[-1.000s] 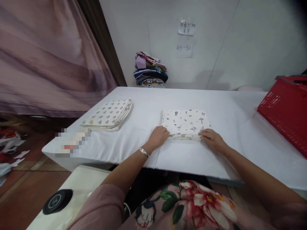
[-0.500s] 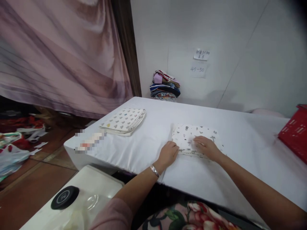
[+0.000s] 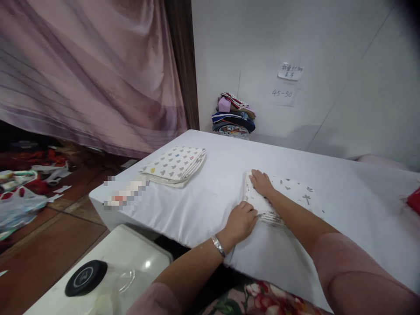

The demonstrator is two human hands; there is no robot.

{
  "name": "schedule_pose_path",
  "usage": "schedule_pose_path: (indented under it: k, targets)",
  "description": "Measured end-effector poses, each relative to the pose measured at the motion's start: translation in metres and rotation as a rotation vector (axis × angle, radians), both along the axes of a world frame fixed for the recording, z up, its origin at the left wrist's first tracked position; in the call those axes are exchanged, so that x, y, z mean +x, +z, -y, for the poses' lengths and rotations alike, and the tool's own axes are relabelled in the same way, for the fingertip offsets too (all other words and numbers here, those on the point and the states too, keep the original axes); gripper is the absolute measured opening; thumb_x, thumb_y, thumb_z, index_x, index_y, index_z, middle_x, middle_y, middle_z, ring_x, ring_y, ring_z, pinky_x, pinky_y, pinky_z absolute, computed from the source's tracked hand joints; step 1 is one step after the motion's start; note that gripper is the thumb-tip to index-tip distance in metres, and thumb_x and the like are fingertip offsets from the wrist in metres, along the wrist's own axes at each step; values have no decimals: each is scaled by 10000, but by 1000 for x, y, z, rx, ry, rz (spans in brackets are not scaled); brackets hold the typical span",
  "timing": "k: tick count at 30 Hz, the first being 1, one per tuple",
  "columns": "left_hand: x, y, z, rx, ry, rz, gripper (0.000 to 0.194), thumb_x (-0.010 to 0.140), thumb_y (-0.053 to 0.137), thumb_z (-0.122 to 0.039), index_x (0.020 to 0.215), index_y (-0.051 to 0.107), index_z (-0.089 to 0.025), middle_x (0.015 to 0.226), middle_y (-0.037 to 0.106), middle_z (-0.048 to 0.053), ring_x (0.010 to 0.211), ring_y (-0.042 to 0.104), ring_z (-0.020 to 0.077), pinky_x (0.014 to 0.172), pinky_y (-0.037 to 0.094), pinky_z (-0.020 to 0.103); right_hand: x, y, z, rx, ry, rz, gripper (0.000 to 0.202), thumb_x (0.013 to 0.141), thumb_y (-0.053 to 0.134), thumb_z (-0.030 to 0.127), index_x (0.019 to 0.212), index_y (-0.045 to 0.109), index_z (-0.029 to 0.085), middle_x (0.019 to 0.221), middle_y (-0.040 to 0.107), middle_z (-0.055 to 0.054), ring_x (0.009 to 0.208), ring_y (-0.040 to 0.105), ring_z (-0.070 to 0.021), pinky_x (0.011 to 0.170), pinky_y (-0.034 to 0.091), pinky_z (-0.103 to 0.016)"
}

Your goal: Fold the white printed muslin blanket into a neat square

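Observation:
A folded white cloth [image 3: 295, 189] with small grey prints lies on the white-covered table. My left hand [image 3: 241, 221] is closed at its near left corner, fingers bent over the edge; the thumb side is partly hidden. At the far left corner, my right hand [image 3: 261, 181] has its fingers together and curled on the cloth's edge. The right forearm crosses over the cloth and covers part of it. Further left rests another folded cloth [image 3: 173, 164], cream with grey motifs and a few coloured ones, touched by neither hand.
A stack of folded textiles [image 3: 233, 116] stands by the wall behind the table [image 3: 216, 175]. A red object [image 3: 414, 200] shows at the right edge. Left of my lap is a white surface with a black round knob [image 3: 85, 278]. Plastic bags [image 3: 21, 205] lie on the floor.
My right hand has moved from the middle of the printed cloth to its far left corner. My left hand stays at the near left corner. The view has shifted slightly left.

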State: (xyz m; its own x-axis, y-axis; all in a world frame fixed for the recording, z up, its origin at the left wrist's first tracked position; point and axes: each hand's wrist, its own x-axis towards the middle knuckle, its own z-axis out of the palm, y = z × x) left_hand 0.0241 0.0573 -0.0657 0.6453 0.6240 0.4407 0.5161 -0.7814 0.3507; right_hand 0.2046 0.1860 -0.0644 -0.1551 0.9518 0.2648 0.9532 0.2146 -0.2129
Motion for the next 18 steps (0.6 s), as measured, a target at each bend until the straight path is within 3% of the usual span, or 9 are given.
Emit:
schedule_pose_path:
  k: [4,9,11,14,18]
  targets:
    - [-11,5,-21,-71,-49,140,199,908,426,-261,949,612,-204,912,610,52,911,515,174,804,453,309,10,-6,5,61,-7,-73,423,937,252,363,1259,437,160,1354,451,-152,1289,355,-284,1002,321,-512]
    - [-19,11,-98,-225,239,207,234,861,465,-178,1034,621,-196,1032,628,48,984,540,177,881,448,320,11,-2,48,42,25,-82,515,938,265,423,1381,353,175,1438,354,-127,1351,258,-275,1075,255,-516]
    - [-10,10,-129,-325,292,163,282,842,489,-198,1098,605,-179,1083,629,56,1005,551,188,900,447,324,6,-2,72,-8,87,-51,551,935,285,450,1421,293,192,1461,314,-110,1367,219,-266,1092,227,-515]
    - [11,6,-162,-413,272,89,357,822,496,-225,1165,581,-179,1167,612,62,1076,538,210,935,430,330,-1,-3,97,-117,158,-16,593,930,309,474,1455,212,214,1498,226,-83,1383,156,-251,1106,208,-500]
    - [33,-2,-187,-466,174,97,456,795,470,-179,1246,539,-200,1211,604,45,1088,549,196,949,421,304,-4,-3,104,-175,181,0,605,935,304,472,1468,151,230,1515,151,-65,1392,104,-232,1118,185,-488]
